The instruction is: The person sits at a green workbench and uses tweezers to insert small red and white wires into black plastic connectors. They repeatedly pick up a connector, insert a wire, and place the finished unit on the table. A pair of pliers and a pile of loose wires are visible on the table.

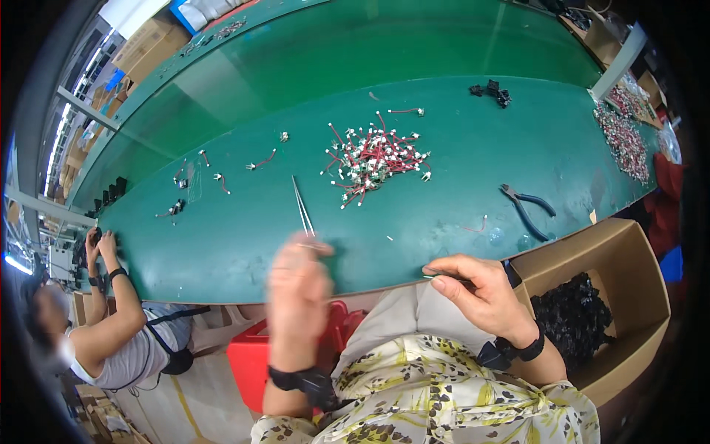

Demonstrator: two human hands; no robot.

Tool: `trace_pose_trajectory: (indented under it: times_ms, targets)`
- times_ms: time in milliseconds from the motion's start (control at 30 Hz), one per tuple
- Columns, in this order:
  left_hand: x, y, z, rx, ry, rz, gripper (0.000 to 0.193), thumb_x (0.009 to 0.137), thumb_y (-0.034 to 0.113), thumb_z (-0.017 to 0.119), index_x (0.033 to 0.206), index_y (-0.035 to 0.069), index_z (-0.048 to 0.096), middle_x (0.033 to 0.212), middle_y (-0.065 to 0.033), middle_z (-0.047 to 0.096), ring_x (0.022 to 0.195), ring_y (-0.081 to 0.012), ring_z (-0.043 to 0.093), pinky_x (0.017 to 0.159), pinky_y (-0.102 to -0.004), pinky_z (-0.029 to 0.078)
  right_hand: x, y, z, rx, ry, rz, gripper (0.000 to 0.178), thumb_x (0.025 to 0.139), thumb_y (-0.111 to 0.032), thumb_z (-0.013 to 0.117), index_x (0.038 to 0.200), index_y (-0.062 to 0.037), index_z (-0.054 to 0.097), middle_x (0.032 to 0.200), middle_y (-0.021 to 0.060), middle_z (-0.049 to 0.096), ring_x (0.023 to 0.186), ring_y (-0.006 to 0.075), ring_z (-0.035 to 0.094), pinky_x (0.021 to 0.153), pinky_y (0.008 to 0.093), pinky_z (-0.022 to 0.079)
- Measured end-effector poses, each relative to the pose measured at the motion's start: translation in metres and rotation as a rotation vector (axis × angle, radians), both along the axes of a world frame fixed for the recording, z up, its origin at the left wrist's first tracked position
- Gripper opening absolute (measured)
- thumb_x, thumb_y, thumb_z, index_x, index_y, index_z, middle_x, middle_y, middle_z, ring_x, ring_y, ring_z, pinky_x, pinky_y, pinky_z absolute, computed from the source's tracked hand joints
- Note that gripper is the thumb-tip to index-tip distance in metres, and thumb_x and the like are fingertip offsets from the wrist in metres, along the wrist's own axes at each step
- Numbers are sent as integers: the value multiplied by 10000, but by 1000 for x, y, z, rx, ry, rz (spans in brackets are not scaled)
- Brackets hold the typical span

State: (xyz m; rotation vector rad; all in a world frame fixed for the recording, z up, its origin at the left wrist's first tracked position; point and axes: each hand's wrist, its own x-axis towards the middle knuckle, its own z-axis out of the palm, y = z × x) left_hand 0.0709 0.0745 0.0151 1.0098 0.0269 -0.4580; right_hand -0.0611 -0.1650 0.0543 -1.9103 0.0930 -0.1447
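My left hand [299, 285] is over the table's near edge, smeared by motion, so its fingers do not show clearly. Just beyond its fingertips lie thin metal tweezers [301, 207], pointing away; whether the hand touches them I cannot tell. Thumb and forefinger of my right hand [481, 292] are pinched on a small dark piece [460, 280] with a light tip, mostly hidden by the fingers. Farther out is a pile of short red wires with white connectors [373, 159]. Cutting pliers with dark handles [529, 211] rest beyond my right hand.
A cardboard box [636, 296] of black parts [573, 318] stands at the right. Loose wires [222, 183] and black pieces [490, 92] lie on the green table [444, 185]. A red bin [248, 362] is below the edge. Another person [133, 318] works at far left.
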Motion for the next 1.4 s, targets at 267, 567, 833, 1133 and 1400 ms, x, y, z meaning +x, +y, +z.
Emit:
trace_pose_trajectory:
  times_ms: [267, 567, 833, 1133, 1400]
  targets:
    - [42, 46, 34, 765, -524, 555, 439, 998, 225, 538, 1396, 66, 449, 1083, -51, 617, 664, -25, 451, 558, -190, 389, 3, 5, 0, 42, 108, -5, 221, 881, -118, 692, 1066, -1, 662, 863, 90, 680, 648, 125, 594, 582, 244, 479]
    - [-38, -81, 25, -397, 332, -434, 616, 1031, 451, 327, 1459, 8, 312, 1402, -218, 428, 1249, -292, 487, 1055, -400, 429, 6, 8, -1, 50, -75, -185, 310, 767, -18, 758, 1068, -24, 686, 835, 31, 664, 582, 60, 437, 507, 226, 384]
    - [-46, -100, 21, -418, 354, -521, 623, 1027, 395, 372, 1498, 15, 222, 1527, -234, 261, 1343, -312, 398, 1097, -393, 384, -3, -4, -8, -89, 16, -187, 284, 787, -27, 744, 1064, -7, 683, 887, 86, 704, 750, 104, 676, 608, 236, 513]
    - [-45, -83, 15, -204, 289, -568, 442, 963, 53, 541, 1386, -29, 444, 1486, -191, 375, 1293, -243, 478, 1118, -389, 371, 7, -11, -9, 292, 186, -162, 184, 839, -24, 714, 1010, 39, 687, 950, 65, 713, 877, 78, 643, 773, 225, 536]
    - [-27, -85, -7, 3, -118, -475, 340, 958, 46, 563, 1290, -25, 543, 1234, -148, 585, 1136, -272, 604, 982, -360, 505, 92, -67, -3, -171, 120, -285, 303, 806, -268, 760, 901, 12, 694, 824, 143, 704, 777, 197, 674, 701, 331, 525]
